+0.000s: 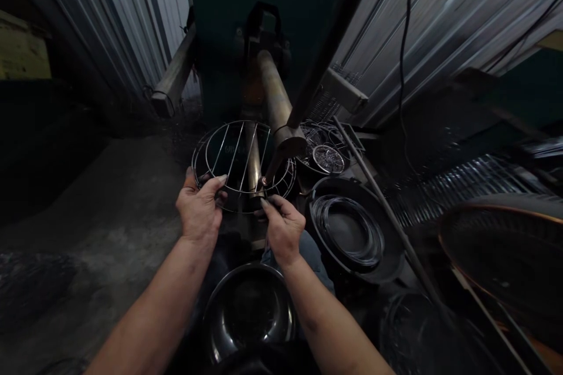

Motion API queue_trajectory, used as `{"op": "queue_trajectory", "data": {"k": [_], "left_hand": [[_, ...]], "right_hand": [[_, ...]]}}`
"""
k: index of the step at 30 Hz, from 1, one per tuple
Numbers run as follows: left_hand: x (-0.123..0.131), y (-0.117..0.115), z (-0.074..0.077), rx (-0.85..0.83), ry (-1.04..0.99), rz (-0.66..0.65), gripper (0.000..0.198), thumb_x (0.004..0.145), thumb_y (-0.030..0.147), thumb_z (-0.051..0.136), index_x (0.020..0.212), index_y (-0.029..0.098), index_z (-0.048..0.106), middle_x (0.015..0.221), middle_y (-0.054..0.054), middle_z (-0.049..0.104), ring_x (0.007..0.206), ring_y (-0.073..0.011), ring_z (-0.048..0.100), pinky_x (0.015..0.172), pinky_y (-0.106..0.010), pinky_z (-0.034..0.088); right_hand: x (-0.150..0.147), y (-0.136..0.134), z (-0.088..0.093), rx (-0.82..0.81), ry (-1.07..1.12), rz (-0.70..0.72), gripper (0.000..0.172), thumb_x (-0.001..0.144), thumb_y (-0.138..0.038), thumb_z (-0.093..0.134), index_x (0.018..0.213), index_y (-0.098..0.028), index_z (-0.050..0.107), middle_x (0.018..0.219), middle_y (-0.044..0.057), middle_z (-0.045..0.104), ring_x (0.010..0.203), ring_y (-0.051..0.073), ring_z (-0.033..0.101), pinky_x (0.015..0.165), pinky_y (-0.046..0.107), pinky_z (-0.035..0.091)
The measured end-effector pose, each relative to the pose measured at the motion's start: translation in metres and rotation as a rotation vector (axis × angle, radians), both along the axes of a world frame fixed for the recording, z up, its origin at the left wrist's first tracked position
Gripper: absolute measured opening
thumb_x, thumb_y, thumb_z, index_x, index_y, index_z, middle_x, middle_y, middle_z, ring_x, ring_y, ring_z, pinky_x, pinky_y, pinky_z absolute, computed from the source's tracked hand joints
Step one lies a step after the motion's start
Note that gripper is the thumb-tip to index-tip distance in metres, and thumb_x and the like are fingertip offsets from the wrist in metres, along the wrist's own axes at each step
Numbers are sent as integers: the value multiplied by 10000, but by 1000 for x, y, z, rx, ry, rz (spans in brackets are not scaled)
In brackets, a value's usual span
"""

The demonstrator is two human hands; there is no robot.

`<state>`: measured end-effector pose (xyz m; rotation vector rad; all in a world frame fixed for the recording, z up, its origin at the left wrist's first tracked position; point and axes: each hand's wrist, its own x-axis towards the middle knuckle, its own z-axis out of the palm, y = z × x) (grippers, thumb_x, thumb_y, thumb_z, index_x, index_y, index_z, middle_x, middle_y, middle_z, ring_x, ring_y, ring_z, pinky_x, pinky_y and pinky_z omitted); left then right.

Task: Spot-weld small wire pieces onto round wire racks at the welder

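A round wire rack (237, 158) with parallel cross bars sits between the arms of a spot welder. My left hand (200, 205) grips its near left rim, thumb on top and fingers curled under. My right hand (282, 222) is pinched closed at the near edge of the rack, right beside the welder's electrode tip (264, 180). What its fingertips hold is too small and dark to make out. The thick upper arm (278, 94) of the welder reaches over the rack, and the lower brass-coloured arm (254, 155) shows through the bars.
Below my hands stands a shiny dark bowl (250, 304). On the right, a black basin (387, 266) holds wire rings (349, 231), with more round wire pieces (329, 158) behind it. A long bar (378, 187) slants past the basin. A cable (402, 64) hangs at upper right.
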<state>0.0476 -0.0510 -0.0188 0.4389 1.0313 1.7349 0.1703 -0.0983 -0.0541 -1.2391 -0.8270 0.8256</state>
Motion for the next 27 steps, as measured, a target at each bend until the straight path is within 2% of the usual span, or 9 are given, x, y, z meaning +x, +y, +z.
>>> {"op": "queue_trajectory", "data": {"k": [9,15,22,24,27], "left_hand": [[0,11,-4,-88,-29,0,422,470,166,798,815,187,556,726,30,548,587,-113,541,480,-224,408],[2,15,0,-118,-16,38,459,439,159,792,825,184,547,686,44,530,544,-103,520,454,-218,375],[4,12,0,-83,48,-16,376,555,130,735,807,209,468,635,56,484,538,-85,463,479,-218,360],[2,15,-2,-117,65,-40,393,575,125,733,864,211,480,676,43,507,589,-106,493,497,-228,368],[-7,26,-5,-182,150,-32,443,594,172,755,963,199,512,750,16,545,663,-135,527,527,-245,383]], "right_hand": [[1,11,10,-42,10,15,183,704,-340,702,734,-162,677,628,-14,626,519,140,614,476,227,493],[1,11,15,-49,-1,17,178,693,-334,683,688,-159,651,566,-33,586,487,124,582,461,211,469],[7,14,16,-74,-50,67,171,736,-332,652,750,-162,644,580,-37,600,485,120,590,461,211,460],[14,6,14,-11,-168,83,172,788,-341,623,827,-177,655,665,-25,632,573,126,624,541,229,499],[23,-27,6,86,-567,125,171,852,-294,571,953,-210,680,885,24,684,813,157,647,738,278,524]]}}
